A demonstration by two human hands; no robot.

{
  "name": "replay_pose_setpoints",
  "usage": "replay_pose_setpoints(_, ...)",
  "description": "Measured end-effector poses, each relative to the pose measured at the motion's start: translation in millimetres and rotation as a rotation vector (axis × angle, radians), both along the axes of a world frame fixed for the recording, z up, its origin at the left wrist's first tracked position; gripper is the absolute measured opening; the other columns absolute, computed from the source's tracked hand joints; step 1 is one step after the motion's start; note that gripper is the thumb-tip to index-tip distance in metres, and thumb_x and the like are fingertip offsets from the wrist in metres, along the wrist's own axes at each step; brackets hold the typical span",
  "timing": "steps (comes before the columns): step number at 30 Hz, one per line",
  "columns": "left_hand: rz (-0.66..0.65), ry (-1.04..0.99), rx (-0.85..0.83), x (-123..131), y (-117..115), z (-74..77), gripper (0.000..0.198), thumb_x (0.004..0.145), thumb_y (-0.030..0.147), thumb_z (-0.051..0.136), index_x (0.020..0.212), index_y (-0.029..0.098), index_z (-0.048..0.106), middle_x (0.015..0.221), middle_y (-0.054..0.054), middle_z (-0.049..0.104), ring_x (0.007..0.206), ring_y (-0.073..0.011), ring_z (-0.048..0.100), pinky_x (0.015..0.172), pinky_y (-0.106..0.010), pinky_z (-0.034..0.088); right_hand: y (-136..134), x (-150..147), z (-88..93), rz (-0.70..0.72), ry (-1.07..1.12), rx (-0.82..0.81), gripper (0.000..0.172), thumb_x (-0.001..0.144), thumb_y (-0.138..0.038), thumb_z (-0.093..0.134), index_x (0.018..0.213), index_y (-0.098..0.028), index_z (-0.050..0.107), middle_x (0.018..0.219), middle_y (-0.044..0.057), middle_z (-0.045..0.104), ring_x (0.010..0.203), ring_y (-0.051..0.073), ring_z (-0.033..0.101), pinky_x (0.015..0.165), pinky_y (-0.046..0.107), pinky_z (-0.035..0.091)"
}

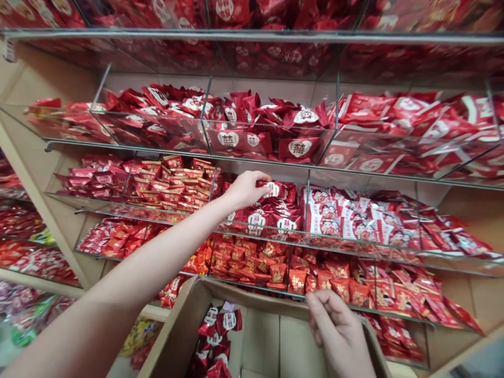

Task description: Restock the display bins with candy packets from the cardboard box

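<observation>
My left hand [249,190] reaches into a middle shelf compartment, its fingers closed on a red candy packet [272,189] with a white heart and dark lettering. Beneath it, similar heart-marked candy packets [256,221] fill the compartment behind a clear front panel. My right hand [339,332] is over the right side of an open cardboard box [255,300], near its far rim. Its thumb and fingers are curled together; whatever may be between them is hidden. Several red heart-marked packets [214,336] lie in the left part of the box, and its bare bottom shows beside them.
Clear-panelled shelves rise in tiers, split by thin dividers [309,202]. Red-and-white packets [358,215] lie right of the left hand, gold-and-red ones [173,181] left. Small red packets [244,257] sit below. A shelf edge [252,35] crosses above; a wooden upright [43,210] stands left.
</observation>
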State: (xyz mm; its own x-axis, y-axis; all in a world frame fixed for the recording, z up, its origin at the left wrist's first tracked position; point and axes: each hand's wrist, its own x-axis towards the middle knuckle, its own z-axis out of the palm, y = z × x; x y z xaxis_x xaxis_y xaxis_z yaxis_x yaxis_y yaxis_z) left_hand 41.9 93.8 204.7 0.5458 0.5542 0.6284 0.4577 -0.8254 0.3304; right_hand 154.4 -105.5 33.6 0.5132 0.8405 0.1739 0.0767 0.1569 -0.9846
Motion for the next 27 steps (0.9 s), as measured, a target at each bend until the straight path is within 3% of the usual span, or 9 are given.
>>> replay_pose_setpoints(3, -0.044, 0.128, 0.043, 27, 26, 5.5, 0.031, 0.077, 0.022, 0.056, 0.105, 0.01, 0.06, 0.105, -0.008, 0.065, 0.094, -0.0168, 0.059, 0.085, -0.025, 0.044, 4, 0, -11.3, 0.036, 0.003, -0.015, 0.035, 0.071, -0.052, 0.055, 0.065, -0.018, 0.047, 0.049, -0.007, 0.03, 0.041, 0.006, 0.029, 0.036, 0.019, 0.023)
replay_pose_setpoints(6, -0.059, 0.191, 0.092, 46, 33, 5.0, 0.027, 0.076, 0.022, 0.056, 0.101, 0.013, 0.063, 0.1, -0.006, 0.067, 0.092, -0.0173, 0.06, 0.084, -0.024, 0.044, 6, 0, -18.5, 0.069, -0.014, -0.015, 0.037, 0.072, -0.053, 0.053, 0.061, -0.018, 0.044, 0.049, -0.008, 0.03, 0.04, 0.006, 0.027, 0.036, 0.018, 0.022)
replay_pose_setpoints(10, -0.022, 0.28, 0.151, 57, 40, 0.2, 0.025, 0.076, 0.024, 0.055, 0.097, 0.016, 0.066, 0.094, -0.006, 0.068, 0.088, -0.0198, 0.06, 0.083, -0.027, 0.043, 9, 7, -27.8, 0.139, -0.031, -0.052, 0.039, 0.073, -0.054, 0.051, 0.06, -0.018, 0.042, 0.05, -0.008, 0.03, 0.04, 0.005, 0.026, 0.035, 0.018, 0.023)
replay_pose_setpoints(14, -0.001, 0.36, 0.204, 59, 51, -9.2, 0.027, 0.08, 0.031, 0.051, 0.1, 0.02, 0.065, 0.102, -0.006, 0.065, 0.101, -0.0216, 0.054, 0.094, -0.031, 0.034, 14, 12, -39.2, 0.243, -0.049, -0.124, 0.04, 0.074, -0.056, 0.049, 0.062, -0.019, 0.041, 0.049, -0.008, 0.029, 0.039, 0.005, 0.027, 0.035, 0.018, 0.024)
replay_pose_setpoints(18, -0.012, 0.43, 0.227, 53, 53, -13.9, 0.036, 0.082, 0.039, 0.046, 0.113, 0.024, 0.057, 0.124, -0.007, 0.052, 0.118, -0.026, 0.039, 0.1, -0.039, 0.025, 15, 14, -44.0, 0.257, -0.087, -0.123, 0.039, 0.075, -0.055, 0.048, 0.063, -0.019, 0.04, 0.051, -0.008, 0.028, 0.041, 0.006, 0.028, 0.036, 0.018, 0.025)
replay_pose_setpoints(21, -0.049, 0.569, 0.207, 45, 48, -10.4, 0.052, 0.082, 0.045, 0.044, 0.13, 0.029, 0.035, 0.141, -0.003, 0.03, 0.128, -0.0291, 0.021, 0.102, -0.047, 0.018, 15, 14, -44.5, 0.266, -0.076, -0.153, 0.039, 0.074, -0.056, 0.048, 0.063, -0.02, 0.039, 0.052, -0.008, 0.029, 0.041, 0.006, 0.028, 0.036, 0.018, 0.025)
replay_pose_setpoints(24, -0.012, 0.708, 0.166, 44, 42, -4.5, 0.058, 0.084, 0.042, 0.039, 0.137, 0.029, 0.018, 0.146, -0.002, 0.014, 0.132, -0.0292, 0.007, 0.103, -0.051, 0.013, 17, 15, -48.2, 0.283, -0.081, -0.169, 0.039, 0.075, -0.056, 0.046, 0.064, -0.02, 0.039, 0.051, -0.008, 0.029, 0.04, 0.006, 0.027, 0.036, 0.018, 0.025)
replay_pose_setpoints(27, 0.024, 0.752, 0.114, 49, 39, -0.6, 0.059, 0.085, 0.038, 0.039, 0.138, 0.026, 0.015, 0.146, -0.002, 0.009, 0.133, -0.0288, 0.004, 0.104, -0.05, 0.013, 20, 14, -54.9, 0.277, -0.137, -0.158, 0.037, 0.077, -0.054, 0.045, 0.064, -0.02, 0.039, 0.05, -0.009, 0.03, 0.039, 0.006, 0.027, 0.037, 0.019, 0.024)
